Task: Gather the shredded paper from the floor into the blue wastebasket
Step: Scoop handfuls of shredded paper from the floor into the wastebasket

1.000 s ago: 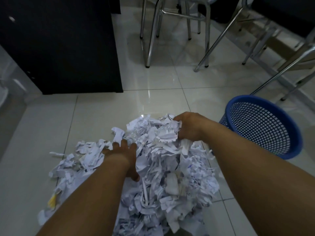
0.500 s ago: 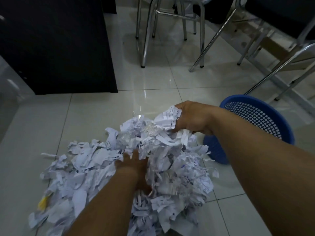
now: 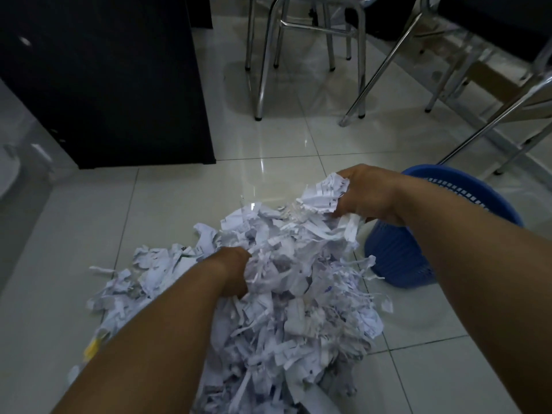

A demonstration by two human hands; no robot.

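Both hands are gripping shredded paper (image 3: 286, 294) heaped on the floor (image 3: 74, 249): left hand (image 3: 234, 271) buried in the pile, right hand (image 3: 366, 194) clutching strips beside the blue wastebasket (image 3: 397, 258).

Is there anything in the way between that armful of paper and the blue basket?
Nothing visible. The right hand and left hand grip the shredded paper, and the wastebasket stands right beside the pile, with only a strip of bare floor by its base. Part of its opening is hidden behind the right forearm.
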